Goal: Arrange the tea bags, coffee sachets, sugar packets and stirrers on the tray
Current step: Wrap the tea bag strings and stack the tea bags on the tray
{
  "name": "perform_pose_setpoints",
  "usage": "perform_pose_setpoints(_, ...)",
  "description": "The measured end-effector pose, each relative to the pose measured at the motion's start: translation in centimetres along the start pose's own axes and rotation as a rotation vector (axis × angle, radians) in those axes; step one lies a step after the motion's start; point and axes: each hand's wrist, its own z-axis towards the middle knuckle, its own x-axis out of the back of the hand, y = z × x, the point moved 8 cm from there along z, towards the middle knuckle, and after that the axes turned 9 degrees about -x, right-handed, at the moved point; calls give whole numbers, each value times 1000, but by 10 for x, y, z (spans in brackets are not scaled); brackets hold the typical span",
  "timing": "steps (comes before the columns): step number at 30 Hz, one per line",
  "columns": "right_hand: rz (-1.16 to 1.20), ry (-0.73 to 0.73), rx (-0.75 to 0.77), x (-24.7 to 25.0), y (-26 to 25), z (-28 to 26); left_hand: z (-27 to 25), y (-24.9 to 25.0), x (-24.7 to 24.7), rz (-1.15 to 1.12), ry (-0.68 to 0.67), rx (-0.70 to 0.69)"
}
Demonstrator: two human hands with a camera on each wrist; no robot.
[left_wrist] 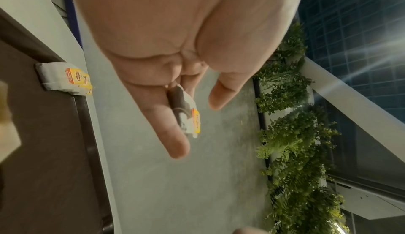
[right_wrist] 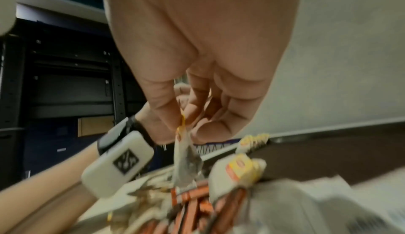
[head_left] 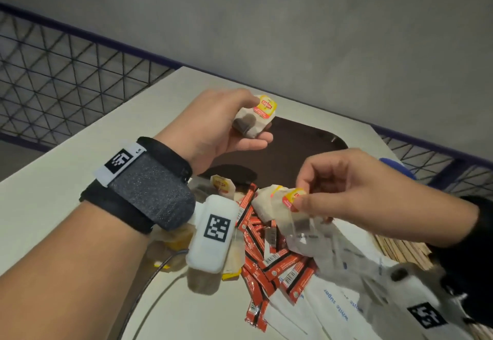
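My left hand (head_left: 262,129) hovers over the dark brown tray (head_left: 298,153) and grips a small stack of tea bags (head_left: 265,106) with yellow tags; the left wrist view shows that stack (left_wrist: 186,114) between thumb and fingers. Another stack of tea bags (left_wrist: 65,80) lies at the tray's corner. My right hand (head_left: 302,195) pinches the yellow tag of one tea bag (head_left: 297,223), which dangles over the pile (right_wrist: 186,159). Below lie red coffee sachets (head_left: 269,257), white sugar packets (head_left: 336,302) and wooden stirrers (head_left: 400,249).
More tea bags (head_left: 222,185) lie by the tray's near edge beside my left wrist. The white table (head_left: 66,166) ends at a grey wall behind and a wire mesh fence (head_left: 53,78) on the left. A blue object (head_left: 397,167) sits right of the tray.
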Motion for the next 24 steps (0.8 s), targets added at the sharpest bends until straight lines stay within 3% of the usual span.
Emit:
perform_pose_setpoints(6, 221, 121, 144, 45, -46, 4, -2, -12, -6, -143, -13, 71)
perform_pose_setpoints(12, 529, 206, 19, 59, -40, 41, -6, -16, -19, -274, -99, 147)
perform_pose_setpoints(17, 544, 200, -30, 49, -30, 51, -2, -10, -11, -124, -80, 18)
perform_pose_setpoints(24, 475, 312, 36, 59, -28, 52, 0, -10, -10, -87, -40, -22)
